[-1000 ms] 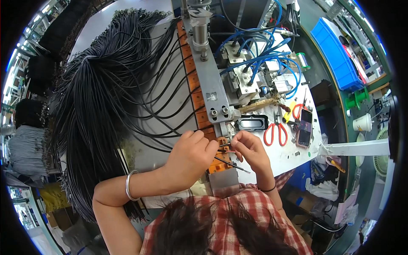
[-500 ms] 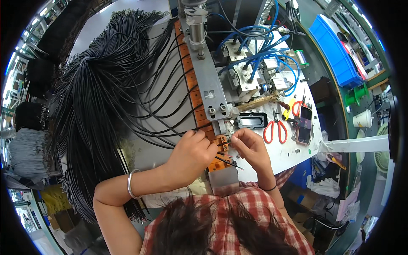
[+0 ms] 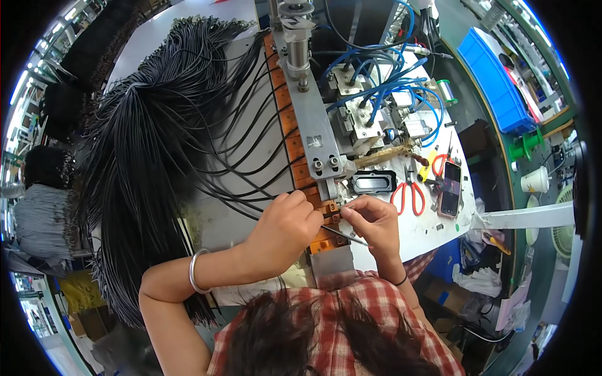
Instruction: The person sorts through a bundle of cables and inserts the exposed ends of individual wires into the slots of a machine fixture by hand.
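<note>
My left hand is closed over a thin black cable at the near end of a row of orange blocks. Just right of it, my right hand is pinched, thumb against forefinger, beside a small orange clamp block. Whatever lies in that pinch is too small to make out. Below the fingers, a loose cable end sticks out to the right across the orange strip. Several black cables run from a large bundle on the left into the blocks.
A metal press arm stands over the orange row, with blue air hoses behind. To the right lie a black tray, red-handled scissors and a phone. Farther right is a blue bin.
My right hand has come down slightly, and its fingertips have closed beside the clamp block. My left hand stays nearly in place. The whole view has shifted a little.
</note>
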Motion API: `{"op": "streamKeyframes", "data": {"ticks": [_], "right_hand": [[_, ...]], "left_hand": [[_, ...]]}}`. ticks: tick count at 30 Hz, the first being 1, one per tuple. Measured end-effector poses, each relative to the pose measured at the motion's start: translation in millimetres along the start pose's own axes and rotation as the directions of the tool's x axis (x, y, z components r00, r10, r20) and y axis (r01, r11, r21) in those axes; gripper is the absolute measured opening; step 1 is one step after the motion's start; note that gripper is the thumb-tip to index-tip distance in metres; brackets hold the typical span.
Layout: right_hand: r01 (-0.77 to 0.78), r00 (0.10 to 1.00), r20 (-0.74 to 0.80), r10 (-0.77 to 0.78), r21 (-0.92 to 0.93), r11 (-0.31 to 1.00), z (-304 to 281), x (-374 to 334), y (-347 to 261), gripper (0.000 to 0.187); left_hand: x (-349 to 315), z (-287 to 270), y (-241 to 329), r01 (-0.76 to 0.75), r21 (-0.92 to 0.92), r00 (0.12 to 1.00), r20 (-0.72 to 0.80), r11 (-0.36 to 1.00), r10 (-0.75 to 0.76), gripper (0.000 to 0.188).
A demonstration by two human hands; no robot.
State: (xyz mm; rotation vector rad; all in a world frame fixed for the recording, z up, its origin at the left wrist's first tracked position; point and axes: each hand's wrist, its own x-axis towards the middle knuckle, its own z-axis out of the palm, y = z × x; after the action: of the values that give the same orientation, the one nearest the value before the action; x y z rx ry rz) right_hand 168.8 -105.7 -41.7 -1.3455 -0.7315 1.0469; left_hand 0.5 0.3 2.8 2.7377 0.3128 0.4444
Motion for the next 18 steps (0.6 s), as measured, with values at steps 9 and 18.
{"op": "streamKeyframes", "data": {"ticks": [9, 18], "right_hand": [[-0.225, 0.945, 0.298, 0.135, 0.294, 0.929, -10, 2, -2, 0.006], [-0.080, 0.990, 0.120, 0.072, 0.059, 0.995, -14, 4, 9, 0.005]], "left_hand": [[3, -6, 0, 0.027, -0.006, 0.999, -0.032, 1.000, -0.027, 0.013], [1, 1, 1, -0.052, -0.021, 0.998, 0.033, 0.998, 0.053, 0.017]]}}
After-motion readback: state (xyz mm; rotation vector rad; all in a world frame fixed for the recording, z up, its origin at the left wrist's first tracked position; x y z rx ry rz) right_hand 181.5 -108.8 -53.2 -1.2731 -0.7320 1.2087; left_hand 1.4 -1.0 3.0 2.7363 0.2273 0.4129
